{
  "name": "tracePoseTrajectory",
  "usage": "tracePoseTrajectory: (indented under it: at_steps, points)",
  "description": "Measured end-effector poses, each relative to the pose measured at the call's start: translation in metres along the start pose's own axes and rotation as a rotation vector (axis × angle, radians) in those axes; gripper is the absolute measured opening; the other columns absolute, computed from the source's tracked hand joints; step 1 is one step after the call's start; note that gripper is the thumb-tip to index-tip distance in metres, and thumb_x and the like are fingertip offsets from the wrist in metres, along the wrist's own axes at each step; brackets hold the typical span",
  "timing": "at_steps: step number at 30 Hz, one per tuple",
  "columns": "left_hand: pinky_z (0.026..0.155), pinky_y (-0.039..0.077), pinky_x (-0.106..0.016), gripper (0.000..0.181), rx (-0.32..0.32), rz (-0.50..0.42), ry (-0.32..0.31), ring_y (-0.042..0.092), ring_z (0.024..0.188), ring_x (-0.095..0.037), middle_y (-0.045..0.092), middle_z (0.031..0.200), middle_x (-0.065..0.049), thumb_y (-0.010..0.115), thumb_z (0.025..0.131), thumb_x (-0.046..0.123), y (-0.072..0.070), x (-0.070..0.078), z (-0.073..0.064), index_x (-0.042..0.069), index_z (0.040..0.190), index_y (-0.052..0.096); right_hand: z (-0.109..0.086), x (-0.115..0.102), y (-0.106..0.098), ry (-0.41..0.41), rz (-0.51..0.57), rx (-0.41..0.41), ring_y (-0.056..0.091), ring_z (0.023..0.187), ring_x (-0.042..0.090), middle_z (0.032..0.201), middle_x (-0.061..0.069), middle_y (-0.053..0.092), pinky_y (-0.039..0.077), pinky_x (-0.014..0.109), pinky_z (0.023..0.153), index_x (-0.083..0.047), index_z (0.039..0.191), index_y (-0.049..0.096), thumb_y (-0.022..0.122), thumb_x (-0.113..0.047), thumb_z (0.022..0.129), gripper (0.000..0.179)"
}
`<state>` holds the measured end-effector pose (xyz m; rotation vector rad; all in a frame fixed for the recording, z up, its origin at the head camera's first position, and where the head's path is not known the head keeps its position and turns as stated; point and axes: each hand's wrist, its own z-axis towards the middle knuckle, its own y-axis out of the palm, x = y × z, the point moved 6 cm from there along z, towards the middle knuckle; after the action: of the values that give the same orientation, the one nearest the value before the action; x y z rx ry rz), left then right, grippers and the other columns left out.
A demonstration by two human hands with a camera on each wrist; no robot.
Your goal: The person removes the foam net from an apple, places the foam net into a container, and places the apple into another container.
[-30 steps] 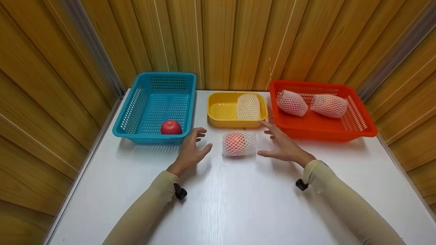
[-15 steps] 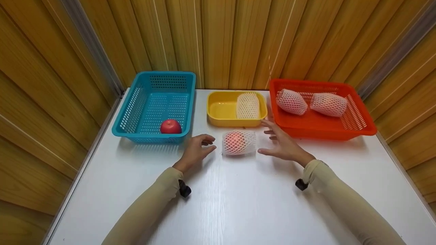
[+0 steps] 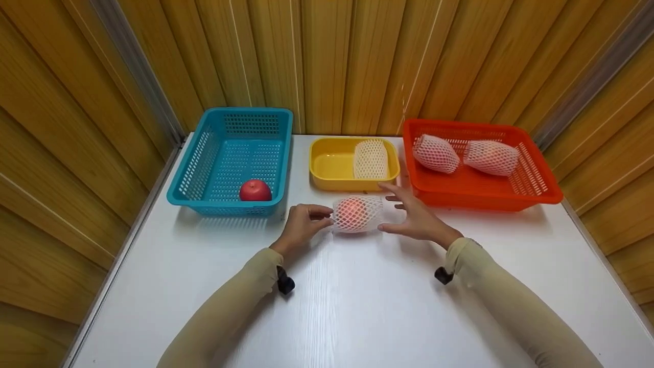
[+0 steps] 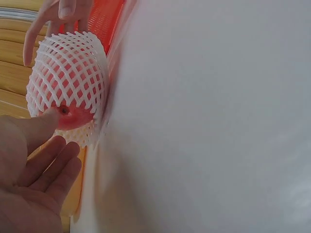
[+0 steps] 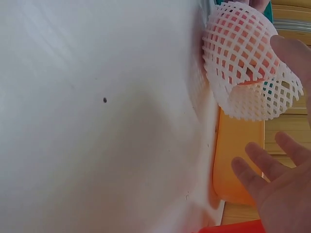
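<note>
A red apple in a white foam net sleeve [image 3: 356, 214] lies on the white table, between my hands. Its stem end shows bare at the net's left opening in the left wrist view. My left hand [image 3: 301, 225] is at that end, thumb at the apple's edge and fingers just below, not closed together. My right hand [image 3: 416, 217] is at the sleeve's loose right end [image 5: 265, 99], fingers spread and the thumb close to the net's rim; whether it touches cannot be told. Another red apple [image 3: 255, 190], without a net, sits in the blue basket [image 3: 176, 197].
Behind the netted apple stands a yellow tub [image 3: 334, 183] with an empty foam net [image 3: 371, 159] inside. At the right, a red basket [image 3: 480, 199] holds two netted fruits, one left [image 3: 436, 153] and one right [image 3: 491, 157]. Wood-patterned walls [image 3: 327, 61] enclose the table [image 3: 327, 306].
My left hand has moved right, from beside the blue basket to the netted apple's left end. My right hand has shifted slightly left, closer to the net. The netted apple stays in place.
</note>
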<state>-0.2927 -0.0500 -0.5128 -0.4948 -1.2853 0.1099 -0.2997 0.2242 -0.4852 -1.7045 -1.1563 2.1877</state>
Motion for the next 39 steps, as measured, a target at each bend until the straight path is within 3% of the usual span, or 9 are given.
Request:
tracePoseTrajectory:
  at_steps: [8, 14, 26, 39]
  points:
    - [0.095, 0.057, -0.036, 0.037, -0.056, -0.11, -0.029, 0.072, 0.108, -0.028, 0.074, 0.116, -0.016, 0.081, 0.087, 0.004, 0.009, 0.001, 0.001, 0.0, 0.123, 0.073, 0.002, -0.001, 0.01, -0.007, 0.0, -0.025, 0.052, 0.135, 0.032, 0.157, -0.007, 0.041, 0.044, 0.058, 0.109, -0.045, 0.154, 0.038, 0.088, -0.03, 0.083, 0.088]
    - [0.099, 0.054, -0.041, 0.055, -0.082, -0.176, -0.018, 0.068, 0.117, -0.032, 0.068, 0.13, -0.017, 0.082, 0.084, 0.001, 0.016, 0.003, 0.002, 0.001, 0.136, 0.064, 0.003, -0.002, 0.014, -0.012, -0.016, -0.029, 0.057, 0.129, 0.03, 0.155, -0.005, 0.046, 0.046, 0.056, 0.108, -0.033, 0.155, 0.045, 0.087, -0.031, 0.084, 0.082]
    - [0.104, 0.051, -0.046, 0.074, -0.115, -0.14, 0.051, 0.061, 0.125, -0.034, 0.055, 0.147, -0.014, 0.084, 0.08, -0.004, 0.027, 0.01, 0.009, 0.006, 0.147, 0.053, 0.004, -0.003, 0.018, -0.098, -0.042, -0.006, 0.061, 0.126, 0.024, 0.151, -0.003, 0.054, 0.052, 0.047, 0.103, -0.032, 0.148, 0.054, 0.084, -0.025, 0.088, 0.068]
    - [0.104, 0.051, -0.04, 0.071, -0.131, -0.071, 0.027, 0.06, 0.127, -0.027, 0.057, 0.144, -0.01, 0.08, 0.083, -0.006, 0.033, 0.009, 0.016, 0.008, 0.146, 0.053, 0.005, -0.003, 0.02, -0.149, -0.074, -0.001, 0.063, 0.12, 0.021, 0.144, -0.004, 0.06, 0.054, 0.045, 0.1, -0.029, 0.145, 0.058, 0.079, -0.027, 0.092, 0.058]
